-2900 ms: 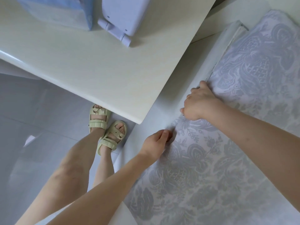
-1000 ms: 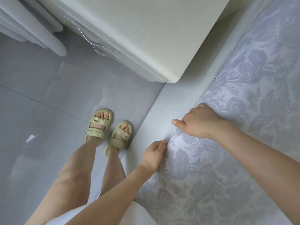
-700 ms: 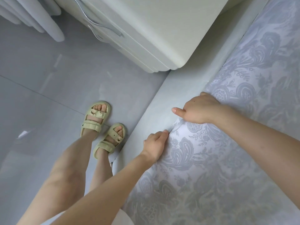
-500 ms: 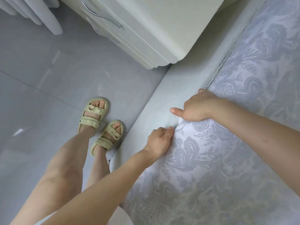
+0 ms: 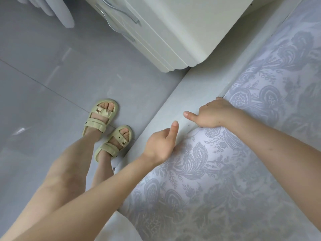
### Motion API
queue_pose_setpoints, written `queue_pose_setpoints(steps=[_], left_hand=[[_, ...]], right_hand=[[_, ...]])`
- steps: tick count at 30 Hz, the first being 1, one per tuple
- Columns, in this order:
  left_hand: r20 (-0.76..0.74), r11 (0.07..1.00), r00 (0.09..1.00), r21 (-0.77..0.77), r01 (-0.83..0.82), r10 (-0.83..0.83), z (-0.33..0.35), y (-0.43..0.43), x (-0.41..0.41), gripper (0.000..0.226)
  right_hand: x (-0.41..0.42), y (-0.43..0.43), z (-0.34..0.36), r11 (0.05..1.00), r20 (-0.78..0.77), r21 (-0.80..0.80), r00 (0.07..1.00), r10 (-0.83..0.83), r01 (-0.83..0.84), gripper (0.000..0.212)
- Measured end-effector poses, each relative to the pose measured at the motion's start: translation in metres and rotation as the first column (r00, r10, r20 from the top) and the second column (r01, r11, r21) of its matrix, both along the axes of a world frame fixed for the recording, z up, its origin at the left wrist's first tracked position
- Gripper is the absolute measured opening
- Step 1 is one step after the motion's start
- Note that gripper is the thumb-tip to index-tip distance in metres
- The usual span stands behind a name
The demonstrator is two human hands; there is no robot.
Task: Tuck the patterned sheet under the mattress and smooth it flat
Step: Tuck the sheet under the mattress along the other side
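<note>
Tucking tip: right hand (image 5: 215, 115) curls its fingers over the edge of the patterned sheet (image 5: 217, 171), thumb out; left hand (image 5: 159, 145) sits just beside it, fingers hidden, grip unclear. I'd push deep against the bed frame (image 5: 173, 105), then sweep flat.

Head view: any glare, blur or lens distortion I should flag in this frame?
Head view: soft, even light. Pale glare patches sit on the glossy floor. There is wide-angle stretching toward the frame edges. The left hand, right hand and patterned sheet are sharp, with no motion blur.
</note>
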State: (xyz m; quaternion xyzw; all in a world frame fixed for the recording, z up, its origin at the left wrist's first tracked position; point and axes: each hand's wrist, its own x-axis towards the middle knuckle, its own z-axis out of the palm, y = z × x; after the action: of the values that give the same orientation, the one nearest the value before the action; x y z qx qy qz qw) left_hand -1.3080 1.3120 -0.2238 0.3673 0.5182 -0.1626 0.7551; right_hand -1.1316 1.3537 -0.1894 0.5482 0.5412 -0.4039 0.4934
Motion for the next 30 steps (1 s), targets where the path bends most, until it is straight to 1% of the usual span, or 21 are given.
queue_pose_setpoints(steps=[1, 2, 4, 6, 8, 10, 12, 13, 15, 16, 17, 18, 19, 20, 21, 23, 25, 26, 28, 29, 30], left_hand=[[0.044, 0.999, 0.999, -0.043, -0.025, 0.027, 0.002, -0.002, -0.003, 0.071], [0.075, 0.991, 0.996, -0.128, -0.03, 0.04, 0.003, -0.005, -0.003, 0.069], [0.075, 0.964, 0.997, -0.266, 0.012, 0.009, 0.001, -0.01, 0.004, 0.068], [0.099, 0.93, 0.995, -0.364, 0.056, -0.022, 0.005, -0.013, 0.015, 0.067], [0.133, 0.889, 0.991, -0.451, 0.083, -0.025, 0.009, -0.018, 0.024, 0.067], [0.122, 0.859, 0.991, -0.5, 0.109, -0.055, 0.007, -0.022, 0.028, 0.074], [0.089, 0.854, 0.99, -0.503, 0.138, -0.107, -0.003, -0.022, 0.026, 0.086], [0.083, 0.855, 0.988, -0.495, 0.155, -0.13, -0.007, -0.02, 0.024, 0.088], [0.102, 0.868, 0.982, -0.46, 0.186, -0.156, -0.012, -0.017, 0.021, 0.089], [0.096, 0.897, 0.985, -0.407, 0.172, -0.146, -0.013, -0.017, 0.018, 0.087], [0.061, 0.938, 0.993, -0.327, 0.119, -0.105, -0.011, -0.017, 0.012, 0.082], [0.02, 0.973, 1.0, -0.231, 0.027, -0.023, -0.008, -0.017, 0.005, 0.073], [-0.012, 0.986, 0.998, -0.151, -0.067, 0.065, -0.004, -0.019, -0.003, 0.062], [-0.028, 0.989, 0.995, -0.108, -0.098, 0.096, 0.0, -0.023, -0.01, 0.055], [-0.029, 0.993, 0.998, -0.099, -0.062, 0.06, 0.004, -0.028, -0.017, 0.052], [-0.011, 0.99, 0.999, -0.136, 0.046, -0.048, 0.007, -0.04, -0.023, 0.055], [-0.03, 0.967, 0.993, -0.231, 0.107, -0.117, 0.003, -0.051, -0.017, 0.064], [-0.041, 0.951, 0.99, -0.285, 0.117, -0.134, 0.002, -0.054, -0.013, 0.07], [-0.067, 0.931, 0.991, -0.355, 0.086, -0.117, -0.004, -0.058, -0.008, 0.076], [-0.057, 0.929, 0.994, -0.363, 0.068, -0.095, -0.004, -0.055, -0.007, 0.072], [-0.028, 0.929, 0.997, -0.366, 0.056, -0.071, -0.003, -0.05, -0.009, 0.069]], right_hand=[[-0.001, 0.001, 0.0, 1.0, 0.004, -0.008, 1.0, -0.005, 0.005, 0.082], [-0.001, 0.001, 0.001, 1.0, -0.003, 0.0, 1.0, -0.011, 0.011, 0.081], [0.002, 0.003, 0.005, 0.994, -0.051, 0.082, 0.996, -0.069, 0.073, 0.072], [0.005, 0.003, 0.017, 0.974, -0.114, 0.185, 0.988, -0.107, 0.127, 0.068], [0.009, 0.001, 0.028, 0.969, -0.134, 0.235, 0.99, -0.048, 0.079, 0.067], [0.01, 0.003, 0.032, 0.981, -0.111, 0.193, 0.994, 0.026, -0.004, 0.067], [0.011, 0.006, 0.024, 0.99, -0.07, 0.137, 0.997, 0.036, -0.026, 0.069], [0.011, 0.006, 0.017, 0.993, -0.042, 0.113, 0.998, 0.049, -0.044, 0.072], [0.011, 0.001, 0.007, 0.989, 0.012, 0.055, 0.991, 0.134, -0.135, 0.078], [0.011, -0.002, 0.005, 0.985, 0.025, 0.028, 0.986, 0.167, -0.168, 0.079], [0.01, -0.003, 0.003, 0.984, 0.034, 0.008, 0.984, 0.177, -0.177, 0.078], [0.009, -0.002, 0.001, 0.986, 0.045, -0.007, 0.985, 0.167, -0.167, 0.078], [0.008, 0.001, 0.0, 0.99, 0.061, -0.019, 0.988, 0.139, -0.138, 0.078], [0.007, 0.004, -0.001, 0.995, 0.077, -0.032, 0.992, 0.095, -0.093, 0.077], [0.006, 0.007, -0.001, 0.998, 0.085, -0.036, 0.995, 0.044, -0.041, 0.075], [0.002, 0.013, 0.0, 0.998, 0.072, 0.021, 0.996, -0.054, 0.052, 0.071], [-0.002, 0.014, 0.003, 0.981, 0.028, 0.167, 0.994, -0.103, 0.097, 0.066], [-0.007, 0.012, 0.007, 0.961, 0.001, 0.261, 0.995, -0.097, 0.093, 0.063], [-0.024, 0.008, 0.017, 0.898, -0.054, 0.436, 0.998, -0.043, 0.062, 0.059], [-0.035, 0.005, 0.023, 0.874, -0.092, 0.48, 0.995, -0.033, 0.074, 0.058], [-0.047, 0.0, 0.029, 0.867, -0.145, 0.485, 0.988, -0.051, 0.116, 0.057]])
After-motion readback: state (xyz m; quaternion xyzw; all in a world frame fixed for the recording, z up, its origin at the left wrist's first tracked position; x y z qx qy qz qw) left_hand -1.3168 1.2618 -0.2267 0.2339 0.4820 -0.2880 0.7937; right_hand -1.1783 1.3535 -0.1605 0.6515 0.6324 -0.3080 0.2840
